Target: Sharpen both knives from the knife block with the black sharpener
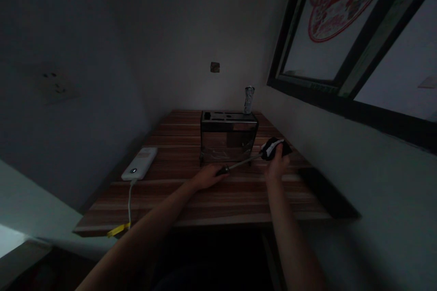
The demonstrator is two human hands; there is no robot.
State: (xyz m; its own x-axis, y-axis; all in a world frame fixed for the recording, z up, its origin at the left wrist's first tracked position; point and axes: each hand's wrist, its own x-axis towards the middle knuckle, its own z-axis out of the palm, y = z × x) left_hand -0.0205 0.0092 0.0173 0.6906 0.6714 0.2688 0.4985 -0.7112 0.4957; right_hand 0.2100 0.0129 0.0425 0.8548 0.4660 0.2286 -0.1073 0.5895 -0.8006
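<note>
My left hand (207, 176) is closed round the black handle of a long, slim metal tool (244, 162). Whether it is a knife seen edge-on or a sharpening rod, I cannot tell in this dim light. The tool points right and slightly away from me. At its far end, my right hand (277, 166) grips a black and white cloth (272, 148), which hides the tip. Just behind the tool stands a rack (229, 126) with slots in its top and a see-through front, like a knife holder.
A patterned cylinder (249, 100) stands at the rack's right rear. On the wooden table (180, 136), a white power bank (140, 163) lies left, its cable (129, 202) running to the front edge by a yellow tag (118, 230). A dark flat object (327, 191) lies right, beside the wall.
</note>
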